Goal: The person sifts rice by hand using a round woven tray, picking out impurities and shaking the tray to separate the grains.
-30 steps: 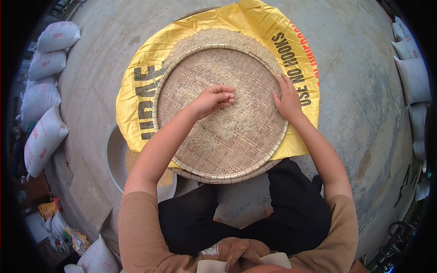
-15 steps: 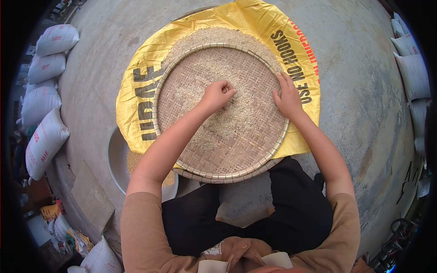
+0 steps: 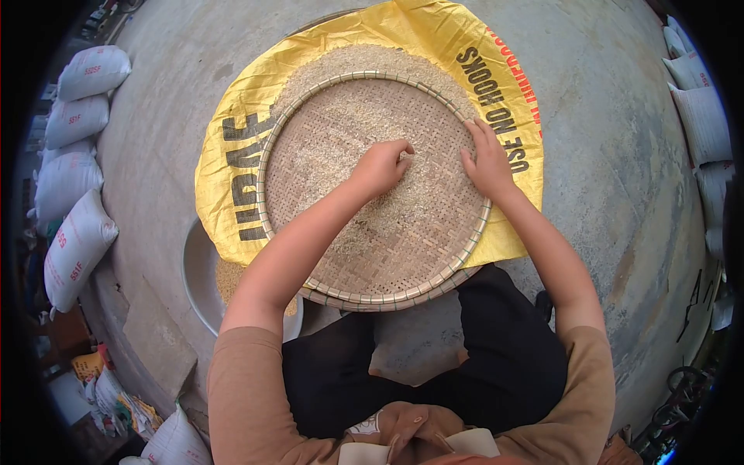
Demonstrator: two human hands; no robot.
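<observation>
A round woven tray (image 3: 418, 263) with a bound rim rests over a yellow sack (image 3: 232, 93), tray and sack in front of my knees. Pale grains (image 3: 372, 213) are scattered over its middle and left part. Over the grains is my left hand (image 3: 384, 167), its fingers curled with thumb and forefinger close together; anything between the fingertips is too small to make out. My right hand (image 3: 487, 163) lies on the tray's right rim, fingers spread and thumb inside the edge. More grain (image 3: 349, 60) covers the sack behind the tray.
A metal basin (image 3: 198, 271) with golden grain stands at the lower left, partly under my left arm. Filled white sacks (image 3: 81, 248) line the left side, and others (image 3: 701, 120) the right. A bicycle (image 3: 674, 403) is at the lower right. Concrete floor (image 3: 612, 147) surrounds the sack.
My left hand has moved a little to the right over the grains, and its thumb and forefinger look slightly further apart. My right hand remains on the rim.
</observation>
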